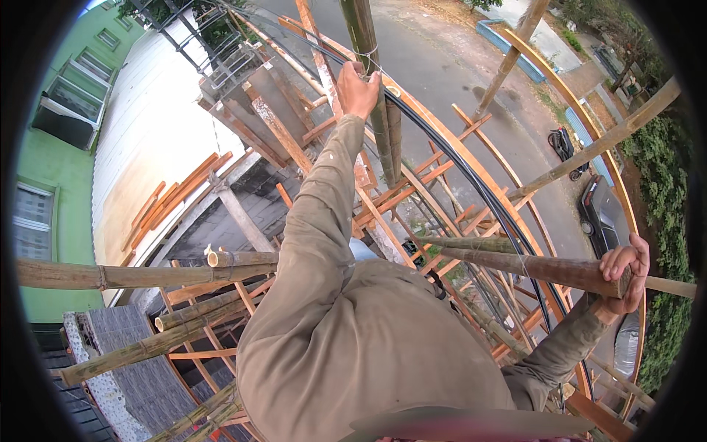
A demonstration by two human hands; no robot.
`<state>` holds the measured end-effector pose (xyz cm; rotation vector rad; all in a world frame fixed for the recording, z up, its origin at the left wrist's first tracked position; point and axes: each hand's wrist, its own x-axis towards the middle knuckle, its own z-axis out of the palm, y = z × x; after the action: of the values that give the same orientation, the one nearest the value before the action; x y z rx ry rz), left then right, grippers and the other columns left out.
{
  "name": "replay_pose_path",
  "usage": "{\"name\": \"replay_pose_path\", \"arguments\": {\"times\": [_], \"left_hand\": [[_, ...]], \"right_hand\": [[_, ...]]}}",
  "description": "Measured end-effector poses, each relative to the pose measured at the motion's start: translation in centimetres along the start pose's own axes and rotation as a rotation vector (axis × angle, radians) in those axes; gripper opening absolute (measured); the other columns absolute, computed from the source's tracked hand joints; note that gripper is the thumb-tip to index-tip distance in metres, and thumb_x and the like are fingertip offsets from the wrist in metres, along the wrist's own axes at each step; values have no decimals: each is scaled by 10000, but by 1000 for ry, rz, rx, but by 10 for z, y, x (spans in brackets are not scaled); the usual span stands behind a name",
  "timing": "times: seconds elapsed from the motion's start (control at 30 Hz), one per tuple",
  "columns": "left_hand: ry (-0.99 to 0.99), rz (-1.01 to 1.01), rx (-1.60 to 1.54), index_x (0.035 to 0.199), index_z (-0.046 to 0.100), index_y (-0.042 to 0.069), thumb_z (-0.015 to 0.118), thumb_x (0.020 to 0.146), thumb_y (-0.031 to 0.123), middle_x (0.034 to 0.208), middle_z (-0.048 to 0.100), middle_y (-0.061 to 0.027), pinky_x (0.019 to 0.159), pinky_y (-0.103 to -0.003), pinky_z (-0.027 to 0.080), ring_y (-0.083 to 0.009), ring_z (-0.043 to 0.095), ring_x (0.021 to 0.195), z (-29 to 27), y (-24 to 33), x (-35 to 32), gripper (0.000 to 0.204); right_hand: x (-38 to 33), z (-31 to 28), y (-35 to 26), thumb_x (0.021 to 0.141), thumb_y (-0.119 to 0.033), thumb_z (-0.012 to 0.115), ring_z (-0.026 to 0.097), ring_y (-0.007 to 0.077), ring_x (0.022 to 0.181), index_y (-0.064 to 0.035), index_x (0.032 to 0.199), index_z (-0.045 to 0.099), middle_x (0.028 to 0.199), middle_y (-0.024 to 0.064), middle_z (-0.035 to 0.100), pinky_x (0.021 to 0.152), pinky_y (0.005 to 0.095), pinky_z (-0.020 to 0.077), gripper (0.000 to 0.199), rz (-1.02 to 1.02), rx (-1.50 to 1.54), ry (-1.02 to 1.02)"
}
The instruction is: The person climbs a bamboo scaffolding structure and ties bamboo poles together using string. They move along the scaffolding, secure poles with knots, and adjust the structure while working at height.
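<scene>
High in the middle, my left hand (359, 90) is closed around an upright green-brown bamboo pole (359, 29). A thin wire tie (368, 54) loops around that pole just above my fingers. At the right, my right hand (626, 272) grips the end of another bamboo pole (545, 269), its fingers curled over the cut end. This second pole runs leftward from my hand toward my body. Black cables (471, 173) pass close beside the upright pole and continue down to the right. Part of each grip is hidden by the hand itself.
Scaffolding of bamboo and orange-brown timber (383, 210) surrounds me, high above a road (442, 59). A dark car (600, 214) and a motorcycle (563, 151) stand below. Bamboo poles (140, 275) jut out at left, near a pale roof (140, 132) and green building (70, 158).
</scene>
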<state>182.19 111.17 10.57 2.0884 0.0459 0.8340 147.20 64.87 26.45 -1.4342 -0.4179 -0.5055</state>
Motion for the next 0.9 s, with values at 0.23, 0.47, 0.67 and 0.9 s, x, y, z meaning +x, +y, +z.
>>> {"name": "replay_pose_path", "arguments": {"times": [0.23,0.47,0.67,0.9], "left_hand": [[-71,18,-223,843,637,-2,726,887,126,805,658,-110,716,-405,511,-284,650,774,18,-20,15,163],[-127,-4,-472,866,692,-5,736,891,137,803,687,-122,645,-346,505,-215,666,711,12,-33,4,151],[-351,-56,-517,833,620,-16,677,933,111,752,615,-133,619,-362,485,-220,650,694,-3,-17,-8,171],[-392,-240,-709,872,597,27,625,1000,169,720,575,12,573,-250,420,-59,524,639,-5,10,-44,193]], "right_hand": [[-4,-1,-2,936,-474,614,533,113,597,183,1417,321,693,31,540,592,270,463,866,33,17,80],[-10,-13,-9,928,-493,649,540,130,582,155,1458,295,671,21,537,619,299,465,909,125,18,153],[-11,-14,-10,931,-503,643,532,122,585,146,1450,306,660,7,526,631,295,463,897,136,24,158],[-13,-18,-7,961,-514,571,524,111,613,131,1450,317,700,-6,517,652,285,456,849,113,29,119]]}}
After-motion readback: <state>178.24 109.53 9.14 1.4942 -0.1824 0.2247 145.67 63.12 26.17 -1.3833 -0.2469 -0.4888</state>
